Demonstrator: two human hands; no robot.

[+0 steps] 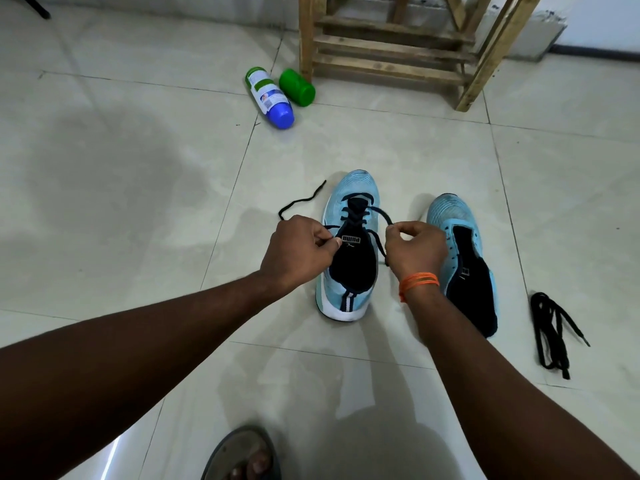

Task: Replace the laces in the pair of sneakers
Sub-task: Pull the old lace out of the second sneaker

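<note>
Two light-blue sneakers with dark tongues stand on the tiled floor. The left sneaker (356,192) has a dark lace (353,216) threaded through its lower eyelets. My left hand (298,251) pinches the lace at the shoe's left side; a loose end (301,200) trails away to the left on the floor. My right hand (414,249) pinches the lace's other end at the shoe's right side. The right sneaker (453,216) has no lace in it. A loose black lace (550,327) lies in a bundle on the floor to its right.
A white bottle with a blue cap (270,97) and a green container (297,87) lie on the floor beyond the shoes. A wooden stool frame (391,50) stands at the back. My foot in a sandal (246,459) shows at the bottom edge.
</note>
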